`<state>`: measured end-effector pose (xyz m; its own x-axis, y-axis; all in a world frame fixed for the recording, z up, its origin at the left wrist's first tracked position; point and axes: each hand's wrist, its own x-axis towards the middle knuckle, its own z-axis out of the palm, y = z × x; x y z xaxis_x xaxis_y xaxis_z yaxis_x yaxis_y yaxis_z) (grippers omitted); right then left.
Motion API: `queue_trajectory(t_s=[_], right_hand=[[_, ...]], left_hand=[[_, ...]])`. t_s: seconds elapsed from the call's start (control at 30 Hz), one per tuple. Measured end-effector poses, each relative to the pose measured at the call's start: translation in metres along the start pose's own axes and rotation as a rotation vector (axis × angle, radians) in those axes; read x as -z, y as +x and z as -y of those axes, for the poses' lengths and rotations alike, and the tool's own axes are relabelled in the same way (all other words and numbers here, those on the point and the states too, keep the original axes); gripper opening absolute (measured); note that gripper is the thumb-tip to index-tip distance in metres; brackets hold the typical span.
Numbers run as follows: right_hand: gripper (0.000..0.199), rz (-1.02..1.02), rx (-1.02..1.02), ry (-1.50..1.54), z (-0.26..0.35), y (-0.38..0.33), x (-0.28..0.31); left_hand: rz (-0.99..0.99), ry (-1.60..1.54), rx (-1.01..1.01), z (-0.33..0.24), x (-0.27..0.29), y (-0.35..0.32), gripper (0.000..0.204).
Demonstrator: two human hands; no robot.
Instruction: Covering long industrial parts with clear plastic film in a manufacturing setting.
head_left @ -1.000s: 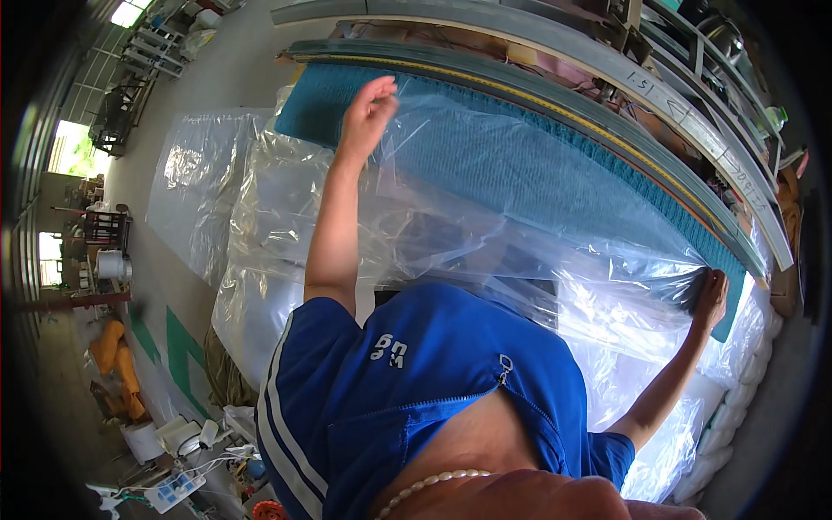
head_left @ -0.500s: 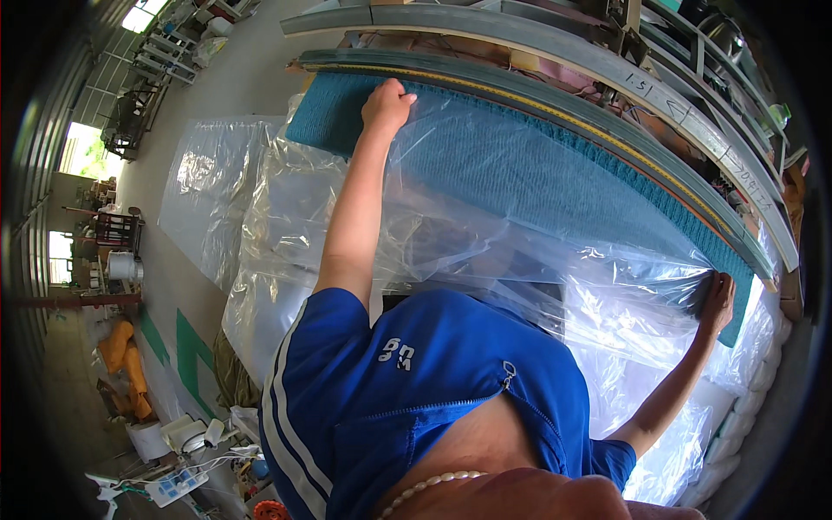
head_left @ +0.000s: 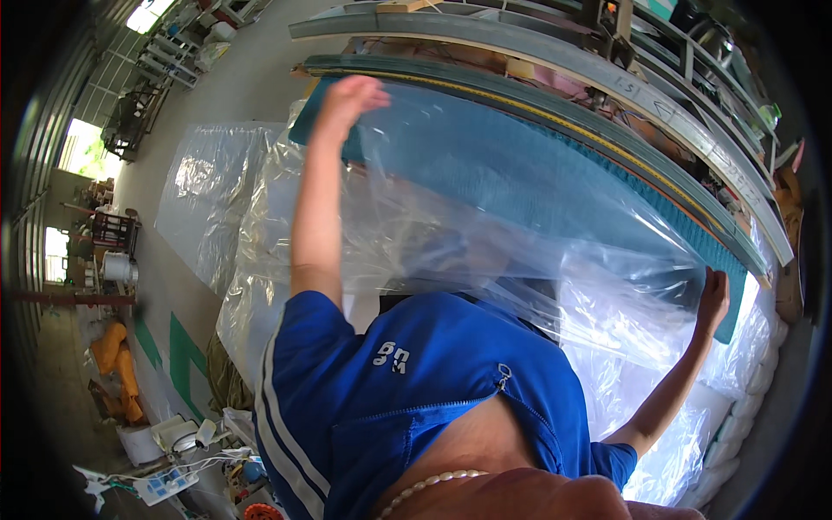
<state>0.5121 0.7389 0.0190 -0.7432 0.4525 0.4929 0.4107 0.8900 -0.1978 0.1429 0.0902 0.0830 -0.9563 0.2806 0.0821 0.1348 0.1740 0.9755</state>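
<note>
A clear plastic film point(head_left: 520, 230) stretches between my two hands over a ribbed teal cloth point(head_left: 302, 128). My left hand point(head_left: 347, 104) is at the cloth's far left end, slightly blurred, with the film's edge running up to its closed fingers. At the right end of the cloth, my right hand point(head_left: 715, 299) pinches the film's right corner, pulling it into taut folds. Through the film the cloth's ribs show faintly. Along the right far side a strip of teal stays uncovered.
A dark rail with a yellow measuring tape point(head_left: 520, 97) runs along the cloth's far edge. Behind it stands a metal beam point(head_left: 555, 59). More plastic sheeting point(head_left: 208, 191) hangs left and lies under the near side. Cables and a power strip point(head_left: 169, 484) are at lower left.
My left hand has moved left along the cloth's far edge, and the film's left edge has shifted with it. The right hand has stayed nearly in place.
</note>
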Motion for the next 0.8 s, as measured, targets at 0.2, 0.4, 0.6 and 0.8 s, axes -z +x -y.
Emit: queue_trajectory(t_s=[0.2,0.4,0.6,0.8], right_hand=[[0.049,0.608,0.065,0.961,0.107,0.019,0.067],[0.044,0.719,-0.005,0.947,0.097,0.024,0.1],[0.014,0.258,-0.168,0.854,0.043,0.037,0.104],[0.02,-0.059,-0.208,0.935,0.032,0.066,0.135]], left_hand=[[-0.752,-0.096,-0.308,-0.057,0.19,-0.001,0.005],[-1.152,0.245,-0.573,-0.101,0.251,0.004,0.009],[-1.122,0.36,-0.499,-0.068,0.187,0.006,0.013],[-0.965,0.214,-0.389,-0.023,0.165,0.031,0.014]])
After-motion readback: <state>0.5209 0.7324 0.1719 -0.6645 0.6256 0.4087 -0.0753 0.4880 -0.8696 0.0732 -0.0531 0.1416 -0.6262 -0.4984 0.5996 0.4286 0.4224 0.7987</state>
